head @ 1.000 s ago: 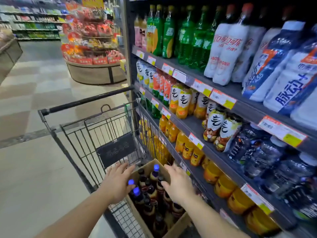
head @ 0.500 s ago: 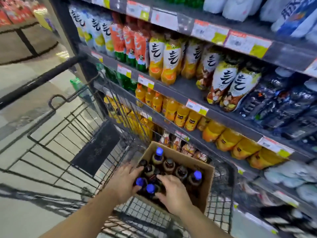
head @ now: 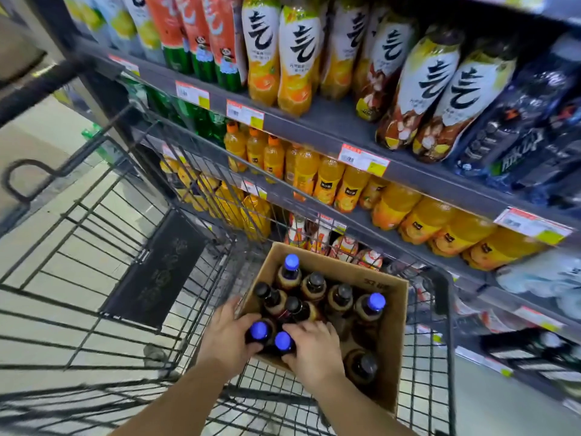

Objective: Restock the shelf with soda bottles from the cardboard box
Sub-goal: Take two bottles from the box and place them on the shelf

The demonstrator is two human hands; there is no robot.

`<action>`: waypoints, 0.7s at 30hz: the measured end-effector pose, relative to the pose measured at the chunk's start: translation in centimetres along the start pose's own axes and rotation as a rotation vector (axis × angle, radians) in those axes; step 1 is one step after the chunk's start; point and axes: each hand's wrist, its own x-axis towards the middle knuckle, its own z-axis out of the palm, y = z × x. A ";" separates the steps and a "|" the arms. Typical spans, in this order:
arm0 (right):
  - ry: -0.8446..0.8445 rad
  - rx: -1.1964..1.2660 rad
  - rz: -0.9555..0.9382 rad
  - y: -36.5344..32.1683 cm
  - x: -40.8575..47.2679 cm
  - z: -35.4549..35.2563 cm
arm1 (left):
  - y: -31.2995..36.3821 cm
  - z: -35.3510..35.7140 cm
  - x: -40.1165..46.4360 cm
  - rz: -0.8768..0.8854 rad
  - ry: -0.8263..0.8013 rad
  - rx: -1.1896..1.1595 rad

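Observation:
An open cardboard box [head: 393, 335] stands in the far right corner of a black wire shopping cart [head: 132, 278]. It holds several dark soda bottles, some with blue caps and some with black caps [head: 316, 280]. My left hand [head: 228, 338] curls round a blue-capped bottle [head: 259, 331] at the box's near left corner. My right hand [head: 314, 347] curls round the blue-capped bottle [head: 283, 341] right beside it. Both bottles stand in the box.
Dark shelves [head: 330, 124] packed with drinks rise just right of the cart: tall orange and white bottles above, orange juice bottles [head: 327, 180] on the middle shelf, small bottles lower down. Price tags line the shelf edges. Pale floor [head: 37, 143] lies to the left.
The camera has come closer and tilted down onto the box. Both hands have gone from hovering over the box to closing round the two near blue-capped bottles.

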 end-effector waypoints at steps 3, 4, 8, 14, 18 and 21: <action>0.128 0.006 0.056 -0.5 -0.1 1.0 | 0.0 0.8 0.4 -0.098 -0.027 -0.119; 0.158 0.003 0.081 -0.7 -0.1 1.4 | 0.0 1.1 0.5 -0.106 -0.027 -0.143; 0.201 -0.031 0.111 -0.4 0.1 1.8 | -0.1 1.5 0.7 -0.064 0.042 -0.192; 0.168 0.165 0.103 -0.1 -1.7 -2.3 | 0.1 -1.6 0.3 0.051 0.066 -0.265; 0.178 0.267 0.090 -1.3 -3.7 -6.5 | 1.4 -6.7 -1.5 0.122 0.026 -0.326; 0.195 0.308 0.036 -1.8 -5.0 -10.4 | 3.2 -11.1 -2.3 0.240 0.088 -0.349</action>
